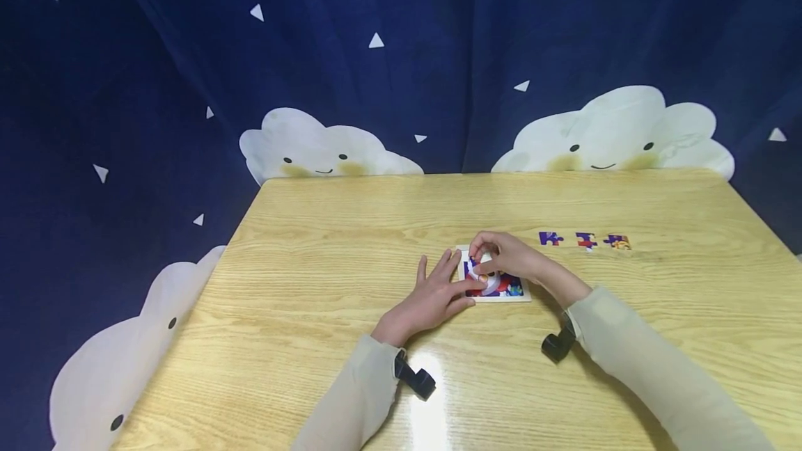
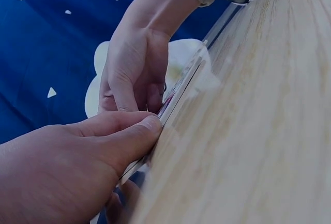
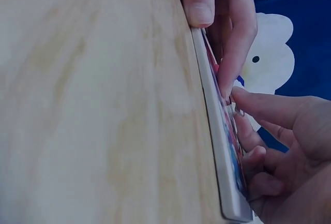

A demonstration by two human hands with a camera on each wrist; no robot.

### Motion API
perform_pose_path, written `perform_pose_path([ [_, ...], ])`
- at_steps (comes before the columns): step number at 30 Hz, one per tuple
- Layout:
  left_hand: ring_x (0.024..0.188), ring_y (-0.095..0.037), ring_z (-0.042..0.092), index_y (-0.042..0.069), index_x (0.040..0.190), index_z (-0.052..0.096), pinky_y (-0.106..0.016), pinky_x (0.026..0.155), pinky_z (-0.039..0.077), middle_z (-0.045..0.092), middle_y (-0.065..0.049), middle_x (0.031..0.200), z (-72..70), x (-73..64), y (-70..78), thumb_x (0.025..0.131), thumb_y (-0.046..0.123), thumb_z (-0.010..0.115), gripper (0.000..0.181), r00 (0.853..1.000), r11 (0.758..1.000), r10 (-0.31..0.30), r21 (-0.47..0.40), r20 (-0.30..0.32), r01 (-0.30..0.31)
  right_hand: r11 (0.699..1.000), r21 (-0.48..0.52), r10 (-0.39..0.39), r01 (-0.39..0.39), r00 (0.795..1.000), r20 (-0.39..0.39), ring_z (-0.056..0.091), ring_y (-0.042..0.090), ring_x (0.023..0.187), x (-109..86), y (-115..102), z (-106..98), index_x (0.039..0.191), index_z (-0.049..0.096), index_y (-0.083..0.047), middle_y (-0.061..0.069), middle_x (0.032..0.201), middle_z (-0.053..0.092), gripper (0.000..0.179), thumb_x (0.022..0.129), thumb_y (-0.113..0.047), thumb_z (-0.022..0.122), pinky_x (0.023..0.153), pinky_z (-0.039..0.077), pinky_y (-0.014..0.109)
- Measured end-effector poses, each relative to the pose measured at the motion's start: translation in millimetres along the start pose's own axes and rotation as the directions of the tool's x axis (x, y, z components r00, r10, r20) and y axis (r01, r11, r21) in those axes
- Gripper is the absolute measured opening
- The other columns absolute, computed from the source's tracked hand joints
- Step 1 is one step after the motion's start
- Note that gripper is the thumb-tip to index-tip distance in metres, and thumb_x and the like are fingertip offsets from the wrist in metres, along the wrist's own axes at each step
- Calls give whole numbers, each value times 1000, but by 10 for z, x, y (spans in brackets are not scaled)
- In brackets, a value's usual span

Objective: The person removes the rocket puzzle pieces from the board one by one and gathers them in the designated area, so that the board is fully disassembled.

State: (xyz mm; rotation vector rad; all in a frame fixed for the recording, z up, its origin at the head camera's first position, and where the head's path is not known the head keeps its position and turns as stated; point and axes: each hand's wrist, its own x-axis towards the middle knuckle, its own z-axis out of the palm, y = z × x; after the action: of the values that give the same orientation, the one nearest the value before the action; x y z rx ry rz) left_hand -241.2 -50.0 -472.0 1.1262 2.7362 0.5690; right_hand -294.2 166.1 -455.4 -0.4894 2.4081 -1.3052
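A small jigsaw puzzle in a pale frame [image 1: 510,299] lies on the table, its picture partly hidden by both hands. My left hand [image 1: 429,299] reaches in from the left, fingers spread and fairly straight; the index finger [image 3: 235,74] presses on the picture and the thumb [image 3: 199,14] rests by the frame's edge. Over the upper left part of the puzzle, my right hand [image 1: 510,256] pinches a puzzle piece [image 1: 473,262] with thumb and fingers. Most of that piece is covered by the fingers.
Right of the frame, three loose puzzle pieces lie in a row: a purple one [image 1: 549,238], a red and purple one [image 1: 586,239] and an orange and purple one [image 1: 619,242]. A dark blue curtain [image 1: 438,75] with clouds hangs behind the wooden table [image 1: 326,263].
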Motion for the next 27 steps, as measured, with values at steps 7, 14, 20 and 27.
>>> perform_pose_path([
  [7, 154, -36, 9, 38, 139, 53, -71, 116, 6, 15, -17, 165, 8, -3, -6, 102, 42, 47, 38, 1000, 1000, -4, 5, -2, 4, 996, 86, -30, 30, 1000, -2, 55, 15, 84, -10, 63, -2, 105, 60, 0, 9, 91, 64, 23, 87, -7, 72, 72, 44, 23],
  [14, 154, -37, 7, 39, 140, 52, -71, 116, 5, 14, -17, 165, 21, -8, -11, 102, 43, 45, 39, 1000, 1000, -7, 9, 5, 7, 988, 155, -21, 20, 1000, 5, 61, 10, 79, -16, 101, -24, 107, 61, 2, 12, 89, 67, 21, 91, -9, 67, 69, 49, 22],
  [20, 154, -37, 8, 38, 139, 53, -71, 115, 6, 14, -17, 165, 13, -10, -11, 102, 42, 45, 38, 1000, 1000, 1, 9, -3, -1, 983, 184, 7, -5, 1000, -14, 64, 10, 82, -8, 86, -58, 109, 60, 4, 7, 90, 68, 19, 94, -6, 62, 74, 54, 21],
  [27, 154, -37, 9, 38, 139, 53, -72, 115, 8, 15, -17, 164, 16, 1, -17, 102, 43, 45, 38, 1000, 1000, 5, 22, -3, -5, 977, 209, 31, -28, 999, -13, 64, 8, 81, -5, 79, -84, 111, 60, 5, 0, 87, 68, 22, 93, -8, 64, 75, 55, 21],
])
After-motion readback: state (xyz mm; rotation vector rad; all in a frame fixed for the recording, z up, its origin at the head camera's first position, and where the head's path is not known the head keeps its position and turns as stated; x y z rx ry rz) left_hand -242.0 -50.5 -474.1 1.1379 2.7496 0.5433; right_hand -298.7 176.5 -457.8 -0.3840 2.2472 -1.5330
